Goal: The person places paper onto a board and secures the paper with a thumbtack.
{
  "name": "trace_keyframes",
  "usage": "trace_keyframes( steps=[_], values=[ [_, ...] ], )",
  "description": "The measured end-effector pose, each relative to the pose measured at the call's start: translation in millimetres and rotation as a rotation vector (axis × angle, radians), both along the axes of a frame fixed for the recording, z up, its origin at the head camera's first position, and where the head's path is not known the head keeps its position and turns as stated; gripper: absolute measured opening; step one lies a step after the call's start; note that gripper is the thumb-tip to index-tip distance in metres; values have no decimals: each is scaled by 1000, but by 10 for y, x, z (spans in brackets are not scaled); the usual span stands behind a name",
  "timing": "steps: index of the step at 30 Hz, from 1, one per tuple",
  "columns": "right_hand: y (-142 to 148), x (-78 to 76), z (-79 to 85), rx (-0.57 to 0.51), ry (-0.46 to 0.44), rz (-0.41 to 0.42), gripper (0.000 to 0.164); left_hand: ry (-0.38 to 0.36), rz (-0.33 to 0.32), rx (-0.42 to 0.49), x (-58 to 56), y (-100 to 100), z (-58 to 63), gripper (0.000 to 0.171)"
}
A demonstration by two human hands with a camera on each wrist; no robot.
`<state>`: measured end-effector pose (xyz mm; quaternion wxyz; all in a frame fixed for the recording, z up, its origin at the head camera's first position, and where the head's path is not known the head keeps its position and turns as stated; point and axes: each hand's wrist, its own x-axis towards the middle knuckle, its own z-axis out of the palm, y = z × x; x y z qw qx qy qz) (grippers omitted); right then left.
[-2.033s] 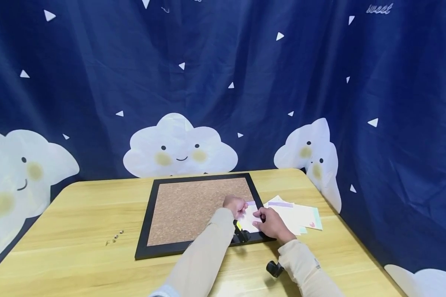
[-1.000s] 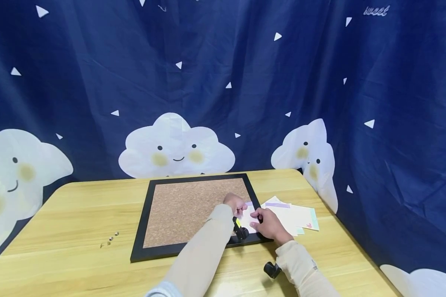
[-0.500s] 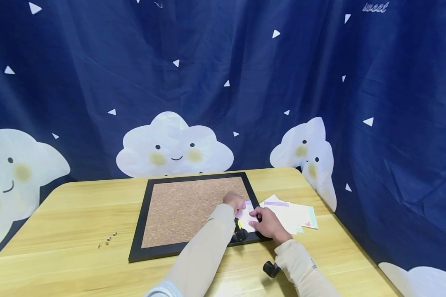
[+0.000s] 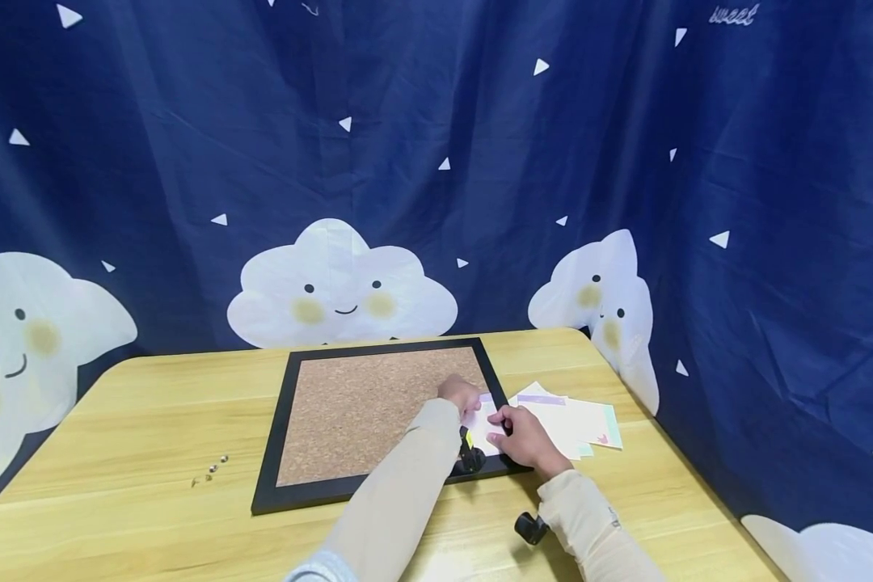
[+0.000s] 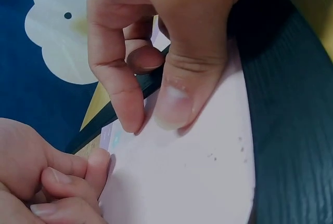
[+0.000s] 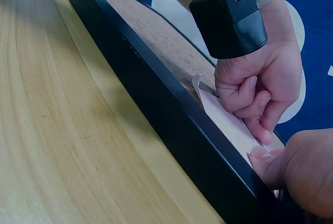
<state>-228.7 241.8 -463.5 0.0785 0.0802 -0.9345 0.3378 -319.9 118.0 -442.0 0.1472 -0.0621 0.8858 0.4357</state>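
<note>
A pale pink note card (image 4: 484, 428) with a purple top strip lies over the right side of the cork board (image 4: 371, 412), reaching its lower frame. My left hand (image 4: 460, 396) is at the card's upper left part. Its fingers are curled in, and one fingertip presses down at the card's edge in the left wrist view. My right hand (image 4: 525, 443) comes across the right frame bar, with thumb (image 5: 176, 104) and forefinger (image 5: 130, 115) bent and their tips resting on the card. Whatever lies under the left fingertip is hidden.
More note cards (image 4: 582, 420) lie overlapping on the wooden table (image 4: 131, 428), right of the board. Several small metallic pins (image 4: 213, 469) lie left of the board. A black frame (image 4: 313, 491) borders the cork. Behind hangs a blue curtain (image 4: 378, 121).
The head view has shifted slightly, so the board and table sit farther left in it. Both hands keep almost the same place on the card.
</note>
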Motion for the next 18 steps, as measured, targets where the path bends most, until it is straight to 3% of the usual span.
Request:
trace_keyframes(
  steps=[12,18],
  values=[
    [4,2,1,1,4,-2,18,23,2,-29,3,-4,-10,17],
    [2,-13,7,-2,-11,-3,18,77,-7,-123,26,-25,-5,19]
  ],
)
